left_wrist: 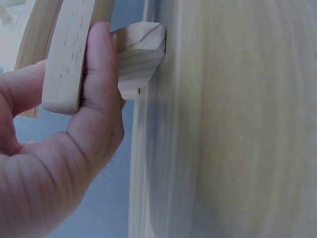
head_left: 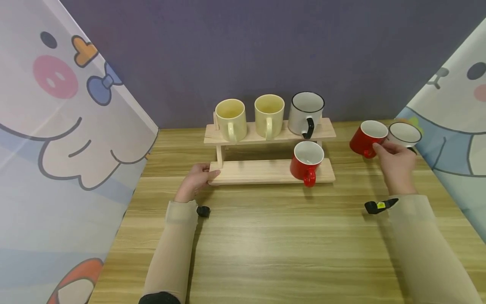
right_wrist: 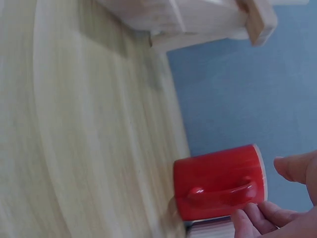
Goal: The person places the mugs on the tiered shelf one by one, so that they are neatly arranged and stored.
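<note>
My left hand [head_left: 194, 182] grips the left end of the lower board [head_left: 250, 172] of a two-tier wooden rack; in the left wrist view, fingers and thumb lie on either side of the board end [left_wrist: 63, 74]. At the right, my right hand [head_left: 396, 162] is at a red mug [head_left: 360, 141] standing upright on the table. The right wrist view has its fingertips [right_wrist: 242, 220] close to the handle of this red mug [right_wrist: 218, 171], with the thumb spread apart from them. Just right of it stands a white mug [head_left: 404, 132] with a dark rim, partly hidden by the hand.
On the rack's upper board [head_left: 248, 136] are two yellow mugs [head_left: 231, 116] [head_left: 268, 112] and a black-rimmed white mug [head_left: 302, 114]. Another red mug [head_left: 301, 166] stands on the lower board. A dark wall panel [head_left: 243, 50] rises behind; patterned sheets [head_left: 95, 169] flank the table.
</note>
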`<state>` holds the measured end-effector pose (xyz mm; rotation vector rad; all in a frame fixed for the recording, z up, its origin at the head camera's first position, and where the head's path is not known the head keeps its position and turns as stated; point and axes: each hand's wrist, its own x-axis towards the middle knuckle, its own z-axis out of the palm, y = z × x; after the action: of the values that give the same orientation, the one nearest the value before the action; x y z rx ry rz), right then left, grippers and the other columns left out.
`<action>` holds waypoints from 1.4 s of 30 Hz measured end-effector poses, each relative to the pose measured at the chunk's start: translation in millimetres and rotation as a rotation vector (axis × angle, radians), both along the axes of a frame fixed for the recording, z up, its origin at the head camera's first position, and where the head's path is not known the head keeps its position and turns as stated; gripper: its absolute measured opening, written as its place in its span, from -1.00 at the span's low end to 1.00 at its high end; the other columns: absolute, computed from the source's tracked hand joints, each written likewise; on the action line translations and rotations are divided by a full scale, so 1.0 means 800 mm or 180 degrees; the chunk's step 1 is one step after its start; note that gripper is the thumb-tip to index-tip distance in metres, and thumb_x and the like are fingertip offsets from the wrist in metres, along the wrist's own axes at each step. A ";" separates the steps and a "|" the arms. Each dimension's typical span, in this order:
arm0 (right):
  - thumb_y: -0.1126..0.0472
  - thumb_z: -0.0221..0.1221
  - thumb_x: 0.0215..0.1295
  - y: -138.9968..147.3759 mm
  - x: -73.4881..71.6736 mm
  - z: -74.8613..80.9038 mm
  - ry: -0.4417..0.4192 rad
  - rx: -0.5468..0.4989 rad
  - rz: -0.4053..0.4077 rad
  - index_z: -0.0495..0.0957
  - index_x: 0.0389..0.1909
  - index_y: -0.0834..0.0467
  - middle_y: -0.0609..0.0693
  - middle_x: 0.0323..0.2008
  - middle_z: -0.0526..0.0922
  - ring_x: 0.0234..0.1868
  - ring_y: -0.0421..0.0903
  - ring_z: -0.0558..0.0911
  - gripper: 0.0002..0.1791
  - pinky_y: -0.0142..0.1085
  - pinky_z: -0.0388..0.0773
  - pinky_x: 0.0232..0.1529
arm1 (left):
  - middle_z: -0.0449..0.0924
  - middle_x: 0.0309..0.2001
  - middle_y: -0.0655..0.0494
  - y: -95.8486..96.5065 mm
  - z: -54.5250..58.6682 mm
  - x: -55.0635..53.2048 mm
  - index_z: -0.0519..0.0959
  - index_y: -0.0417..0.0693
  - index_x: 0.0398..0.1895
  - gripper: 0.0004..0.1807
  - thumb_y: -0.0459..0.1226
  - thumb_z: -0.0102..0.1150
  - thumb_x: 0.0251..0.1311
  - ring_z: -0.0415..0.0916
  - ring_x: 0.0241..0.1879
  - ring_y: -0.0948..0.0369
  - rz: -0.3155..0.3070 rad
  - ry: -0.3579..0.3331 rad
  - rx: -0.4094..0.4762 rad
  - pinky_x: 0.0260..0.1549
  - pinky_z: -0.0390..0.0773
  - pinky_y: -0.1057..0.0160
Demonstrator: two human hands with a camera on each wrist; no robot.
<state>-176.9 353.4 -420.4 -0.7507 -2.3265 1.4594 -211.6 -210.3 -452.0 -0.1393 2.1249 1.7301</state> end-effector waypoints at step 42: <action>0.13 0.02 0.60 0.013 -0.024 -0.035 0.0552 -0.0692 0.0663 0.45 0.14 0.58 -0.29 -0.41 0.68 -0.29 -0.36 0.64 -0.50 -0.57 0.50 -0.15 | 0.49 -0.22 -0.04 0.002 0.004 0.000 0.39 -0.42 0.31 -0.47 -0.25 0.25 0.44 0.27 -0.50 0.25 0.0030 -0.0052 0.0045 -0.50 0.35 0.27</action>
<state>-195.8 363.9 -448.0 -0.4213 -2.1914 1.8108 -211.9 -208.5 -448.4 -0.1590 2.1034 1.7430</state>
